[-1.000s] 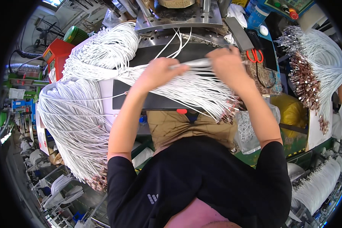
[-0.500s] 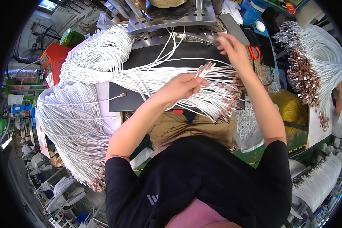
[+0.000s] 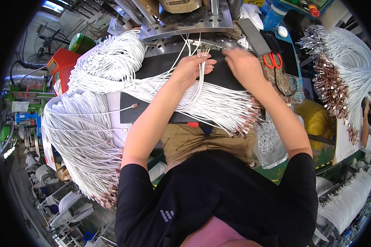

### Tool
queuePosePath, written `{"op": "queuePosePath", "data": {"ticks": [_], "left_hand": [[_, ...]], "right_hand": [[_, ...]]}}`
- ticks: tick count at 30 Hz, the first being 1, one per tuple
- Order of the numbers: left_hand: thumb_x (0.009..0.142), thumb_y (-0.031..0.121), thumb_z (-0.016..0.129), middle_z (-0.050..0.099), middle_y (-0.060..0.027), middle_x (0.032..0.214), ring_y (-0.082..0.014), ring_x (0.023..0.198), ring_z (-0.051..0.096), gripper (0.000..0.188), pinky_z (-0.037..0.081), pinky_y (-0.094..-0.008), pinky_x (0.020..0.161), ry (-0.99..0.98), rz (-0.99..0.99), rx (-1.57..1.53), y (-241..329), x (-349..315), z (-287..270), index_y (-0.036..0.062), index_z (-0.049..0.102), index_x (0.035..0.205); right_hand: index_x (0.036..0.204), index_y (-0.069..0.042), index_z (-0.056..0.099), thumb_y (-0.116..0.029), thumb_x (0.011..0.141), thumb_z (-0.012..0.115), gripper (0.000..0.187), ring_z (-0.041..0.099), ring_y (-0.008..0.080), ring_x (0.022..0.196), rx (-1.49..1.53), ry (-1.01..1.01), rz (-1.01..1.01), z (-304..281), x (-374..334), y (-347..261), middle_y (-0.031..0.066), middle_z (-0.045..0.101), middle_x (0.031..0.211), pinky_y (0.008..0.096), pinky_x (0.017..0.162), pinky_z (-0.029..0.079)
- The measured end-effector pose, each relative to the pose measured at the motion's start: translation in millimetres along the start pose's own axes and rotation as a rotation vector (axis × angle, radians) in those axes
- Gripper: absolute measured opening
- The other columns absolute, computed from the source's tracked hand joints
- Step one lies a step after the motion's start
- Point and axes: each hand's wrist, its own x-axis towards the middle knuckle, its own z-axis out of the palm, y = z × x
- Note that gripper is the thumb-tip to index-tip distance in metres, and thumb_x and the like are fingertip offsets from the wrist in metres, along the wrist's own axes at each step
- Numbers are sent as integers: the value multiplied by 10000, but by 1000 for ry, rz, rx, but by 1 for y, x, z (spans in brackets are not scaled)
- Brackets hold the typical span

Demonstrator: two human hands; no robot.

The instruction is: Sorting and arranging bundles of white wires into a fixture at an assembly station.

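My left hand (image 3: 190, 71) is up by the press and grips a few white cables (image 3: 201, 80). Their metal-tipped connectors (image 3: 203, 53) stick out beyond its fingertips, beside a slotted metal fixture (image 3: 212, 44). To the right, my right hand (image 3: 246, 68) is close to the fixture's right end. Its fingertips are smeared by motion, so what they hold, if anything, does not show. Below both hands a thick bundle of white cables (image 3: 222, 101) lies across the black mat (image 3: 150, 66), connector ends toward the right.
The press's steel plate (image 3: 185, 26) overhangs the fixture. Coiled white cables (image 3: 107, 57) and a hanging cable bundle (image 3: 78, 136) are at left. Red-handled scissors (image 3: 273, 61), a grey block (image 3: 254, 37) and a blue cup (image 3: 276, 16) stand at right. More cables (image 3: 346, 61) hang farther right.
My left hand has moved up and forward with the cables, bringing their connectors beside the fixture. My right hand has drawn slightly back and left along the fixture.
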Motion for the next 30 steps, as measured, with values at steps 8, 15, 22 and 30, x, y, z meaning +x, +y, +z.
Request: {"op": "queuePosePath", "data": {"ticks": [8,15,22,30], "left_hand": [[907,181,683,659,-46,843,-115,699,595,220,495,-250,658,-2,57,166,-14,2,-2,7,657,1038],[887,178,709,643,-21,815,-102,705,594,175,487,-233,678,-64,60,371,-15,-5,10,20,684,959],[905,195,701,656,-18,830,-103,723,607,206,489,-230,694,-139,71,384,-17,-6,11,16,696,1008],[927,260,688,668,-5,823,-90,711,613,230,495,-227,685,-90,-25,453,-5,-3,-5,40,710,991]], "right_hand": [[1262,3,577,-179,904,598,403,601,219,723,26,475,-150,35,33,25,88,638,922,359,592,480],[1292,-20,602,-188,914,504,426,518,109,606,1284,12,505,11,30,20,27,628,858,276,554,441],[1263,-9,624,-220,895,549,430,510,89,571,957,177,284,30,23,6,15,641,821,246,515,381],[1202,6,640,-148,865,597,373,578,83,678,1056,69,369,11,23,27,28,665,836,255,632,451]]}}
